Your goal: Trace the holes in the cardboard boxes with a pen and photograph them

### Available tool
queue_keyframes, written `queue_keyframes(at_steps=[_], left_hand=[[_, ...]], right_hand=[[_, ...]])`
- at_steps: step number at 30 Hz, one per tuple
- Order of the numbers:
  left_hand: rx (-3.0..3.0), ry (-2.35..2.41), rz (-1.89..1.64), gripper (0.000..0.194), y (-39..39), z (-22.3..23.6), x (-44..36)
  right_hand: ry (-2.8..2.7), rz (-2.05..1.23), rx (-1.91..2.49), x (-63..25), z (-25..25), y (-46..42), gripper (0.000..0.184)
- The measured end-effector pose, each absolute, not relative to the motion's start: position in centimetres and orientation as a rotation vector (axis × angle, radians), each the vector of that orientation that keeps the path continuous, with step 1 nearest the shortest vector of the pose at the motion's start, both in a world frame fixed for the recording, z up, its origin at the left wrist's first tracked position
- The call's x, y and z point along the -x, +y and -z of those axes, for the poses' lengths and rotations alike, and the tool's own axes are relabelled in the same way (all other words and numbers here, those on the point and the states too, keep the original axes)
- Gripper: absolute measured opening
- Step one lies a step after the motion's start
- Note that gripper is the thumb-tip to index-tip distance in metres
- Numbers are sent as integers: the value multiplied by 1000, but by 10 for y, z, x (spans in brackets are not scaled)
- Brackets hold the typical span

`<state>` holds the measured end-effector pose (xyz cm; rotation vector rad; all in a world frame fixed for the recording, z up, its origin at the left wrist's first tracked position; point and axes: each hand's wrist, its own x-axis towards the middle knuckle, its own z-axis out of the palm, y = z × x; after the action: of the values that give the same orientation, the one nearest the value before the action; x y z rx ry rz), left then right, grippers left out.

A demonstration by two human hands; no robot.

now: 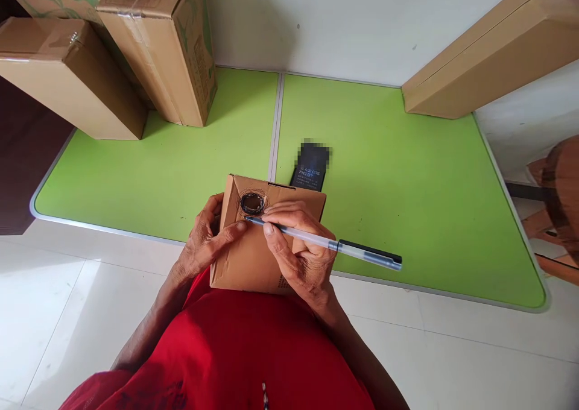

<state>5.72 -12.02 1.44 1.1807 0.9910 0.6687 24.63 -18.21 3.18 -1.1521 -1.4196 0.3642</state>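
Observation:
A small cardboard box (253,259) rests against my red-clothed lap at the near edge of a green table (407,199). My left hand (205,244) grips the box's left side, thumb lying across its top face. My right hand (301,250) is pinched round a clear pen with a black cap (344,248). The pen tip touches the box just below a dark scribbled oval with a round hole (252,203) near the box's top left corner.
A black phone-like item (311,167) lies on the table just behind the box. Several cardboard cartons (149,48) are stacked at the back left. A long flat carton (493,54) leans at the back right. White tiled floor surrounds the table.

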Motion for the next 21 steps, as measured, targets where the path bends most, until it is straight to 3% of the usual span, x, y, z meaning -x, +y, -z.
queue_keyframes(at_steps=[16, 21], left_hand=[[-1135, 1012, -665, 62, -122, -20, -59], [-1100, 1014, -658, 59, -120, -16, -53]], right_hand=[[-1035, -327, 1301, -258, -33, -182, 4], [-920, 140, 1471, -336, -6, -170, 20]])
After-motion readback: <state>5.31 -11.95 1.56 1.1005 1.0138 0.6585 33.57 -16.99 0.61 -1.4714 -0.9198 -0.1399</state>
